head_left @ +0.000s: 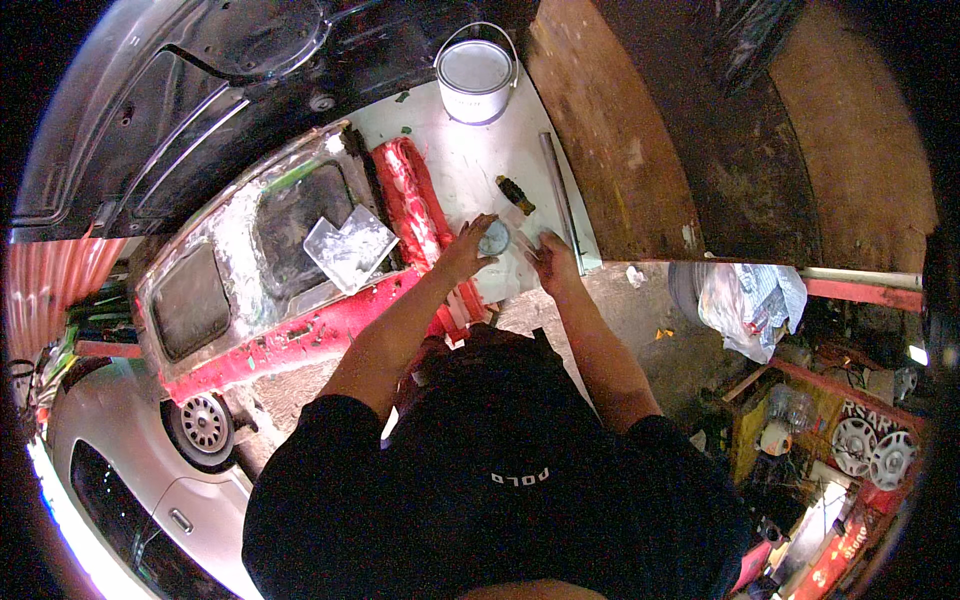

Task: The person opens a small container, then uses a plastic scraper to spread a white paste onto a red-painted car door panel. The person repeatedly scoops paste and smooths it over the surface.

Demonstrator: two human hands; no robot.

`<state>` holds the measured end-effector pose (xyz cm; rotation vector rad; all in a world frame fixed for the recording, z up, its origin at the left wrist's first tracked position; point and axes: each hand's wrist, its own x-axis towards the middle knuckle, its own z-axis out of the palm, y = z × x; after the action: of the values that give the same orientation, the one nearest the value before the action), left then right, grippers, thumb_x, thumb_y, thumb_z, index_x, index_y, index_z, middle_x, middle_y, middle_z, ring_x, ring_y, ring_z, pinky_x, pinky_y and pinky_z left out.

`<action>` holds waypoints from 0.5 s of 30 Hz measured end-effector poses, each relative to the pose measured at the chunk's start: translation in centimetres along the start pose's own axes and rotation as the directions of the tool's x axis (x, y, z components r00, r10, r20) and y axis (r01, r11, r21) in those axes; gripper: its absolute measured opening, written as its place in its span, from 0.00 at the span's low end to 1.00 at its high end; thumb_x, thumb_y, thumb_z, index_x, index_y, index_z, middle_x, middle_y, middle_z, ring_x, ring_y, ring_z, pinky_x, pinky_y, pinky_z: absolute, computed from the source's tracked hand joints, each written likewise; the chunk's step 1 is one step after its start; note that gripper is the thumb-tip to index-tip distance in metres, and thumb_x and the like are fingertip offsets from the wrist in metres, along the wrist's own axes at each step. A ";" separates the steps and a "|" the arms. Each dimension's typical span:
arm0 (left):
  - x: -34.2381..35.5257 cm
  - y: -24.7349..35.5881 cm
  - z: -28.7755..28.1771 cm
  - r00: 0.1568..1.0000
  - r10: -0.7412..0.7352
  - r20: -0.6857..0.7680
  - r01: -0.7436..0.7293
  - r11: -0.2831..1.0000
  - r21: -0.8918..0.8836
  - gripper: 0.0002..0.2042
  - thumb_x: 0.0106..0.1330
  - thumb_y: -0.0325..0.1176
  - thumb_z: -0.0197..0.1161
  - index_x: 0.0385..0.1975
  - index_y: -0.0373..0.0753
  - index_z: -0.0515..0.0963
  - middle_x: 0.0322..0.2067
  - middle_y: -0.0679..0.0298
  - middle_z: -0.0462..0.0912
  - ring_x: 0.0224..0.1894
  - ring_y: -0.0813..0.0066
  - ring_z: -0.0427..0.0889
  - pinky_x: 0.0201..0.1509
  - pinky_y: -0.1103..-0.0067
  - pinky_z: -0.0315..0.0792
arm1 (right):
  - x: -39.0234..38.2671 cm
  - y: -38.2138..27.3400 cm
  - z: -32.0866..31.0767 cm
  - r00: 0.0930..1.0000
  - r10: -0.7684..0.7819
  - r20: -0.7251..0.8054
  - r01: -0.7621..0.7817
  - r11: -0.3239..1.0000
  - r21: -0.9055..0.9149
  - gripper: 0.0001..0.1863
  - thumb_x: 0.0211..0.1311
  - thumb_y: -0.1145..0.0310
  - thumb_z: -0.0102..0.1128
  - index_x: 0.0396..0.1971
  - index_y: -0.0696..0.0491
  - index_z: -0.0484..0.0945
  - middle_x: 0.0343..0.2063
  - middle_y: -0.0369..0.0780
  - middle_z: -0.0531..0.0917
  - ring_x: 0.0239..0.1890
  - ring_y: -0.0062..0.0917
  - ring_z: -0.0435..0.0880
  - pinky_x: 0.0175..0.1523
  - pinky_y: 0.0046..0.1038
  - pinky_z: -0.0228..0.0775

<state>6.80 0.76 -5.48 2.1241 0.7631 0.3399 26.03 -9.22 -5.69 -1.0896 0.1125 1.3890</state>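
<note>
A small round tin (495,238) is gripped by the left hand (468,250), fingers curled round its rim, on the white board (440,130). The right hand (552,258) is held just beside it, fingers bent; what they hold cannot be told. A white pail (475,80) stands well beyond, a brush (516,194) between.

Garment: black short-sleeved top (500,510), filling the lower centre of the frame.
Sleeves: end above the elbows; both forearms bare.
Marking: small pale lettering on the black cloth, lower centre.
Left hand (466,250): bare, no glove, centre of the frame.
Right hand (553,262): bare, no glove, just right of centre.
</note>
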 end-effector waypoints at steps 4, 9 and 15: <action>-0.3 -1.9 1.1 0.966 -0.163 -0.203 0.133 0.979 -0.153 0.43 0.50 0.36 0.70 0.66 0.42 0.52 0.65 0.51 0.55 0.67 0.55 0.55 0.71 0.67 0.51 | -0.3 0.1 0.1 1.000 -0.020 -0.007 0.020 1.000 0.014 0.14 0.60 0.68 0.56 0.46 0.51 0.71 0.41 0.35 0.76 0.45 0.28 0.76 0.53 0.34 0.69; 0.1 -8.1 4.4 0.821 -0.512 -0.254 0.312 0.774 -0.551 0.26 0.59 0.39 0.66 0.56 0.36 0.70 0.46 0.51 0.79 0.38 0.64 0.82 0.43 0.74 0.75 | -0.6 0.6 0.6 0.998 -0.007 0.067 0.007 1.000 -0.006 0.14 0.60 0.68 0.56 0.46 0.52 0.70 0.41 0.35 0.77 0.44 0.28 0.77 0.52 0.35 0.70; 0.7 -3.3 2.4 0.849 -0.521 -0.086 0.392 0.732 -0.558 0.18 0.60 0.36 0.65 0.49 0.37 0.77 0.41 0.61 0.81 0.41 0.73 0.79 0.45 0.78 0.73 | 0.2 0.7 -1.6 1.000 -0.022 -0.004 0.022 0.999 0.030 0.15 0.60 0.67 0.56 0.47 0.51 0.71 0.42 0.35 0.77 0.46 0.29 0.77 0.53 0.34 0.70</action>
<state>7.17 1.28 -9.61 1.3321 1.1606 0.4727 26.36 -10.25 -7.08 -1.0659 0.1238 1.3616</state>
